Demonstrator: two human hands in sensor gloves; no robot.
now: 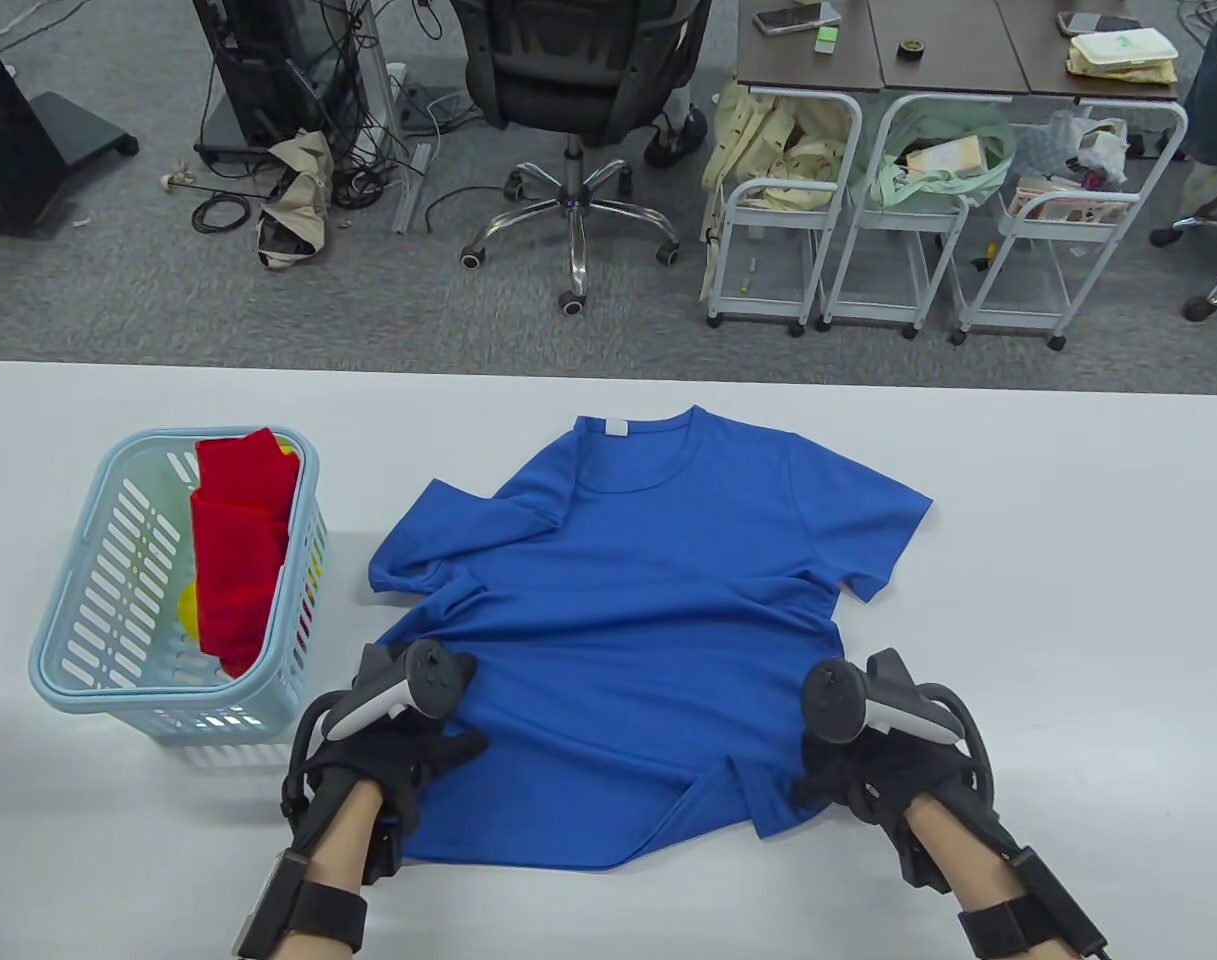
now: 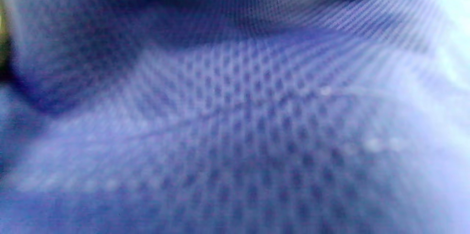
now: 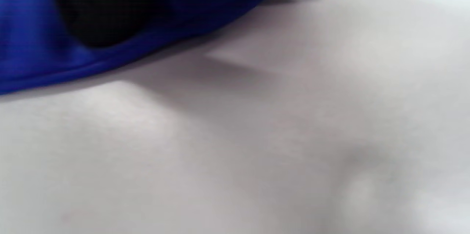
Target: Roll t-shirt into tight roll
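Blue t-shirt (image 1: pixel 658 600) lies unrolled in the table view only; both hands' grips unclear.

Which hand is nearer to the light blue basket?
Left. The left hand rests on the t-shirt just beside the basket; the right hand is across the shirt.

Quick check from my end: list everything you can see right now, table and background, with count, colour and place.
t-shirt: one, blue, flat mid-table, collar far side, near hem corner folded over
basket: one, light blue, left of the shirt
red cloth: in the basket, something yellow under it
table: one, white
office chair: one, black, on the floor beyond
carts: three, white, far right, holding bags
left hand: black glove, on the shirt's near-left part
right hand: black glove, at the shirt's near-right corner
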